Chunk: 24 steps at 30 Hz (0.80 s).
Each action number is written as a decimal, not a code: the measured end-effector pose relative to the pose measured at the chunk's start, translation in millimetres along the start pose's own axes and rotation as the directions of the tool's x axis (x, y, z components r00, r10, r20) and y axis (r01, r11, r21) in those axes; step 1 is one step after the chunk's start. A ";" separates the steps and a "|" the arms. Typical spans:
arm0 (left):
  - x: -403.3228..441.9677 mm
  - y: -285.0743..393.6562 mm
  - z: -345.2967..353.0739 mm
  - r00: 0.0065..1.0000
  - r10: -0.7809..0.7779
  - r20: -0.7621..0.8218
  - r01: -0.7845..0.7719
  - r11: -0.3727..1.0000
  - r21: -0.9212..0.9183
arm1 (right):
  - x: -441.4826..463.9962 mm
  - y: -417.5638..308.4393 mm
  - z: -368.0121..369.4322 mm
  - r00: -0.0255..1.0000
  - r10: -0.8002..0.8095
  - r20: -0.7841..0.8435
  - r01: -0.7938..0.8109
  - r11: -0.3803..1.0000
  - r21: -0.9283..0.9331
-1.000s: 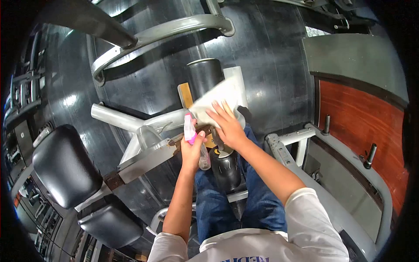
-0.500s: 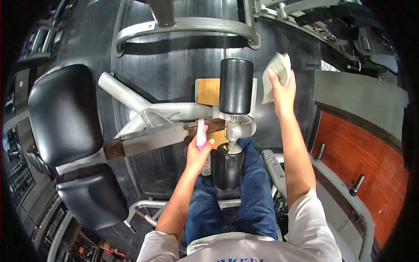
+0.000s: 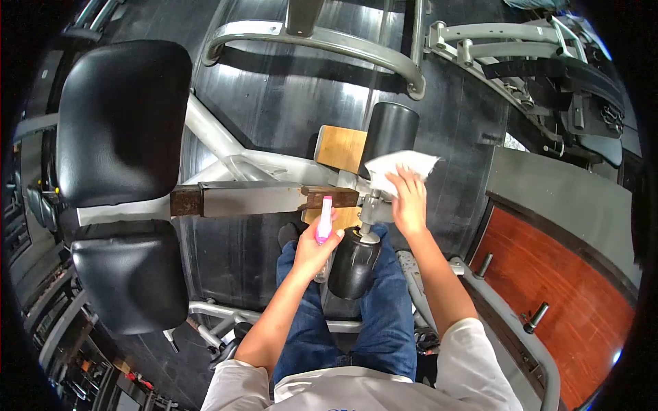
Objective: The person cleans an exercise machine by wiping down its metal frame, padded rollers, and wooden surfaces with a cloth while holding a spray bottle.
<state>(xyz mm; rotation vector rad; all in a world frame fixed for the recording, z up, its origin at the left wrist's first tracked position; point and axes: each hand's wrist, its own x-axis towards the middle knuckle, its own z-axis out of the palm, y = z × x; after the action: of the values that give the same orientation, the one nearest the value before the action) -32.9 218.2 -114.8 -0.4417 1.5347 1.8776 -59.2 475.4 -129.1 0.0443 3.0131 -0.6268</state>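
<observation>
My left hand (image 3: 317,245) is wrapped round a spray bottle (image 3: 324,222) with a pink and white nozzle; its clear body shows below my fingers. White cloth (image 3: 399,171) lies under the fingers of my right hand (image 3: 410,198), over the lower end of the far black foam roller (image 3: 392,135). Whether the cloth presses on the roller or hovers just above, I cannot tell. A second black roller (image 3: 355,264) sits nearer, above my legs, beside my left hand. Between the rollers runs a metal joint (image 3: 371,209), partly covered by the cloth.
Two black pads (image 3: 127,123) stand at the left, joined to the rollers by a grey beam (image 3: 253,200). Wooden plates (image 3: 340,147) sit behind the beam. A curved metal frame (image 3: 322,40) crosses the far floor. At right is a red-brown panel (image 3: 555,301) with metal pegs.
My right hand has brought the cloth left and down, from beside the far roller to over its lower end. The view has shifted and turned slightly. My left hand still holds the spray bottle.
</observation>
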 end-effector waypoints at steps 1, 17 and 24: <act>-0.9 -0.2 -1.3 1.000 0.005 0.008 -0.006 1.000 0.014 | -11.7 -0.9 -9.0 0.999 0.023 0.034 -0.024 0.999 0.046; -12.3 -14.3 5.3 0.996 -0.084 -0.041 0.085 0.996 0.022 | 113.3 -1.3 25.8 0.986 -0.153 0.069 0.159 0.983 -0.095; -7.5 -14.4 10.0 1.000 -0.014 0.019 0.013 0.998 0.068 | 72.1 -65.1 46.6 0.795 -0.177 0.580 0.316 0.937 -0.148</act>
<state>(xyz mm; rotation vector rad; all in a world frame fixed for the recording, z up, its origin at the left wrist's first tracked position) -16.3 227.0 -118.1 -0.4009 1.5736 1.8082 -131.2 398.2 -150.7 -0.4749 2.4981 -0.2208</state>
